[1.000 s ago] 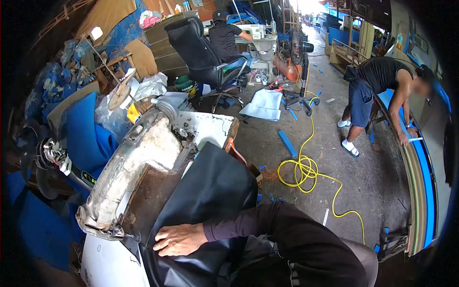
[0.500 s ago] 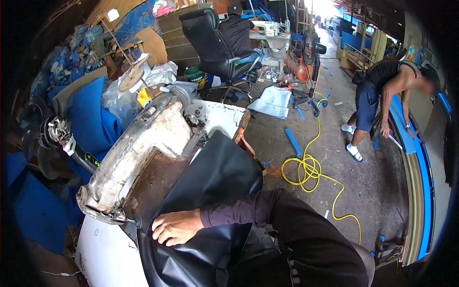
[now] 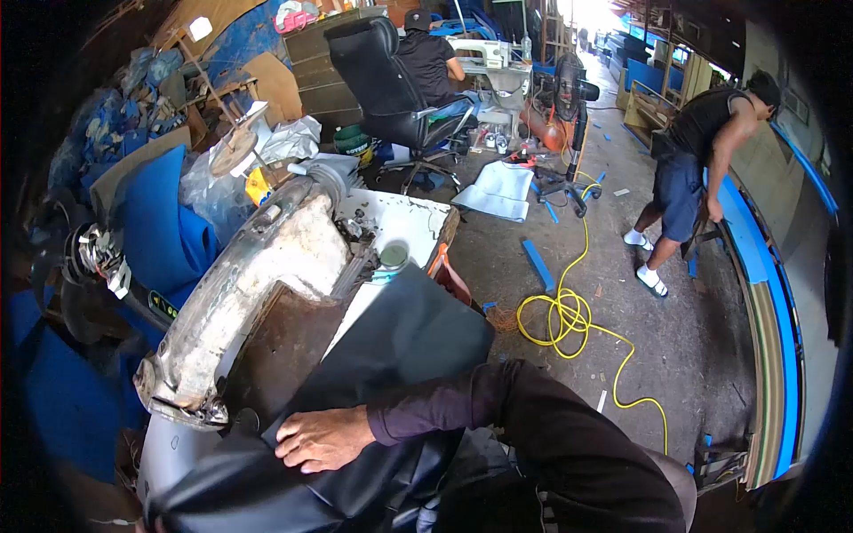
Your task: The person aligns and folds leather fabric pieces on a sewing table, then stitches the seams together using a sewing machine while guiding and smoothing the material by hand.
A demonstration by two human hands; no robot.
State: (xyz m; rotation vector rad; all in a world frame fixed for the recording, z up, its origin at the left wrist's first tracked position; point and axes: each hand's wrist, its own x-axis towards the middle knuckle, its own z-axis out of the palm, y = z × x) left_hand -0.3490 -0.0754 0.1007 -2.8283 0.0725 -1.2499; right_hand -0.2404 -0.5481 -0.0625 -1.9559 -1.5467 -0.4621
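Seen from a camera on the person's head, the right hand lies palm down on a large sheet of glossy black material, its fingers loosely bent and a little apart; whether it pinches any of the sheet underneath cannot be told. A small patch at the bottom left, by the sheet's far edge, may be the left hand, but too little shows to tell how open it is or what it has hold of. The sheet drapes over a white tabletop toward the person's lap, smooth at its upper corner and rippled below the hand. Just to its left stands a worn, white-painted sewing machine, its needle end near the hand. A small round container sits by the sheet's upper corner. Beyond, a black office chair stands near a person seated at another sewing machine. A yellow cord loops on the concrete floor. To the right, another person stands beside a long, blue-topped panel.
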